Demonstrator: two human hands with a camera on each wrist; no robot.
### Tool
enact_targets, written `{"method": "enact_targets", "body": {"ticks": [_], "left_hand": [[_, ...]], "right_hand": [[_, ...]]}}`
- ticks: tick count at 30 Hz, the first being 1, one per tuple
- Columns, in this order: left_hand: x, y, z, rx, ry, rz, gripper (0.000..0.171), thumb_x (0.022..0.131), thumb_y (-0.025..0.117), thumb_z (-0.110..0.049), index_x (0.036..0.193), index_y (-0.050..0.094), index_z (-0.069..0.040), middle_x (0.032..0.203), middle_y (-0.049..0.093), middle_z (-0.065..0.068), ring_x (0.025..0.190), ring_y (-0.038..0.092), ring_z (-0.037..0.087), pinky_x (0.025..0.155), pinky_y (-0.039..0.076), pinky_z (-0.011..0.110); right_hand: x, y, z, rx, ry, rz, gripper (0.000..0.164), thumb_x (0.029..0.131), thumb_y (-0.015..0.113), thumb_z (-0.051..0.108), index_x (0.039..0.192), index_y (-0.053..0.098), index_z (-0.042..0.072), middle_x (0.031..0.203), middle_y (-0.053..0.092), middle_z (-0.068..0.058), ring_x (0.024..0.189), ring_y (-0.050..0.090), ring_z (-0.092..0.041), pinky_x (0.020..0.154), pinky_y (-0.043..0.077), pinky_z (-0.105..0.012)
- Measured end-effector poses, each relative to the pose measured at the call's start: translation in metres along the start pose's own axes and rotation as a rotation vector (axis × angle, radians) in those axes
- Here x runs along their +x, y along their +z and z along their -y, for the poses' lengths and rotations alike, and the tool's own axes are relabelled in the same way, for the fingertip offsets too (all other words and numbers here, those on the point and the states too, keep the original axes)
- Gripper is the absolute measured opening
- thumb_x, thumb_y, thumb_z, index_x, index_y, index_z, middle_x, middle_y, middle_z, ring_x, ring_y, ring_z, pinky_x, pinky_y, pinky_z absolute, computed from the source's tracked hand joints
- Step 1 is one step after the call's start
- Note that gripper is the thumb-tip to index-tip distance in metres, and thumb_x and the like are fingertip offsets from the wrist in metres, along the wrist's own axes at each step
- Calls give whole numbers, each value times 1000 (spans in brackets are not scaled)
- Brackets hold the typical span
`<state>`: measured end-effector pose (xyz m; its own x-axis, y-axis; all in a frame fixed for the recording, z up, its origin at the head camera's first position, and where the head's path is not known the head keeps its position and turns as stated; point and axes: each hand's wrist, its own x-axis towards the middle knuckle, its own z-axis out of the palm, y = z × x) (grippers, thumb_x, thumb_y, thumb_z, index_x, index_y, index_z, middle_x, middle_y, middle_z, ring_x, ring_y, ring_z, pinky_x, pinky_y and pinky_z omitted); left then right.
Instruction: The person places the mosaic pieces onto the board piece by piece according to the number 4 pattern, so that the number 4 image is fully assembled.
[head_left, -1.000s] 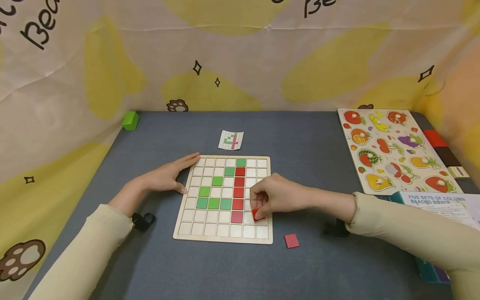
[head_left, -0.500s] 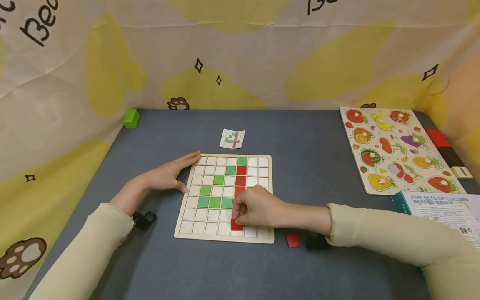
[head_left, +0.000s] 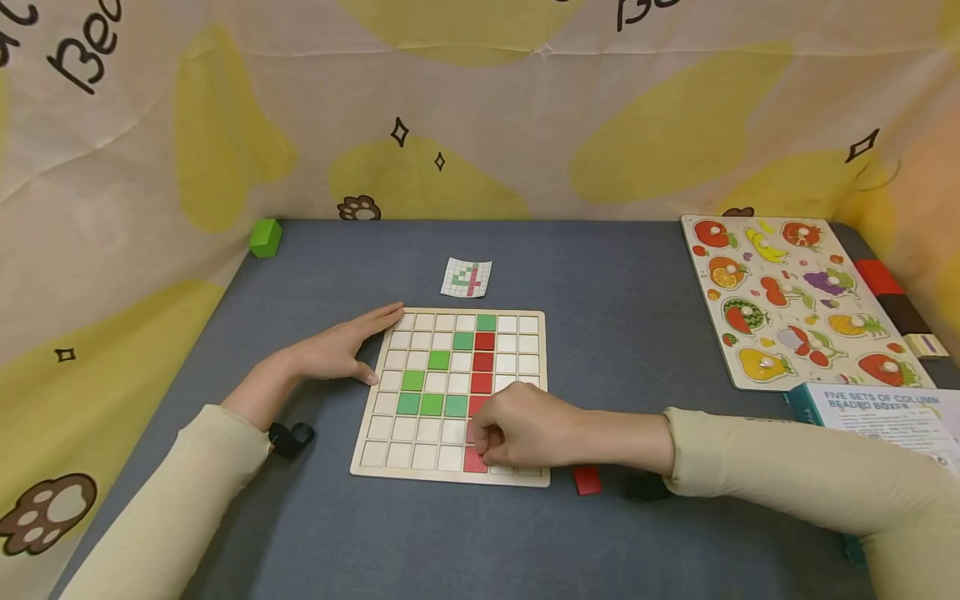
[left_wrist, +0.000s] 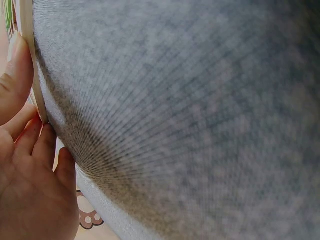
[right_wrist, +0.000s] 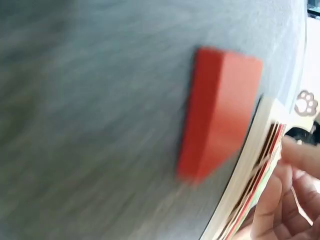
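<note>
My left hand [head_left: 330,350] rests at the left edge of a square wooden grid board [head_left: 381,428], thumb and fingertips against its rim. In the left wrist view its fingers touch the board's side [left_wrist: 28,45]. My right hand [head_left: 534,427], fingers curled, pinches a red square tile [head_left: 474,460] at the bottom cell of the board's red column. That tile lies level with the grid, partly hidden by the fingertips. Green tiles [head_left: 431,405] form a diagonal and a short row left of the column. A loose red tile [head_left: 587,480] lies on the table beyond the board's lower right corner.
Behind the board lies a small pattern card [head_left: 467,277] showing a green and red 4. A green block [head_left: 265,238] sits at the far left corner. On the right are a fruit puzzle board [head_left: 806,304] and a box [head_left: 885,417] under my right forearm.
My right hand has carried the red tile left from the board's right side and down into the bottom cell of the red column. The left hand stays at the board's edge.
</note>
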<state>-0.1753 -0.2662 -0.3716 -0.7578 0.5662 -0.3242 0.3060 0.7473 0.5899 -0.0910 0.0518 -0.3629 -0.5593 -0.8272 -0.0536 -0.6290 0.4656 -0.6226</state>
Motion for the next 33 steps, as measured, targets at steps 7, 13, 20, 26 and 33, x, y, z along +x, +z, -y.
{"method": "enact_targets", "body": {"ticks": [7, 13, 20, 26, 33], "left_hand": [[1, 0, 0, 0, -6, -1, 106, 76, 77, -8, 160, 13, -9, 169, 5, 12, 155, 8, 39, 119, 18, 61], [0, 1, 1, 9, -2, -2, 106, 75, 77, -8, 160, 13, -8, 169, 6, 13, 155, 9, 40, 118, 19, 61], [1, 2, 1, 6, 1, -4, 106, 75, 77, -8, 160, 13, -8, 169, 7, 12, 155, 9, 39, 118, 19, 60], [1, 2, 0, 3, 5, -5, 105, 75, 77, -9, 159, 14, -7, 169, 7, 14, 155, 9, 40, 118, 19, 60], [1, 1, 0, 11, -8, 1, 105, 76, 77, -9, 159, 14, -8, 169, 6, 14, 155, 9, 41, 118, 18, 62]], "right_hand": [[-30, -29, -30, 96, 9, 193, 18, 76, 79, 10, 77, 73, 27, 72, 63, 12, 62, 52, 4, 60, 46, -16], [-55, -46, -49, 177, 20, 478, 39, 75, 81, 4, 100, 76, 33, 92, 62, 5, 72, 52, -3, 66, 47, -17], [-63, -47, -48, 75, 36, 513, 36, 73, 85, 12, 95, 75, 38, 87, 57, 8, 68, 47, 1, 65, 44, -16], [-62, -44, -46, 15, 60, 462, 30, 68, 88, 15, 81, 67, 33, 81, 56, 12, 65, 49, 2, 61, 42, -16], [-51, -47, -50, 132, 77, 314, 22, 73, 85, 18, 74, 63, 23, 68, 61, 13, 59, 52, 1, 57, 43, -17]]}}
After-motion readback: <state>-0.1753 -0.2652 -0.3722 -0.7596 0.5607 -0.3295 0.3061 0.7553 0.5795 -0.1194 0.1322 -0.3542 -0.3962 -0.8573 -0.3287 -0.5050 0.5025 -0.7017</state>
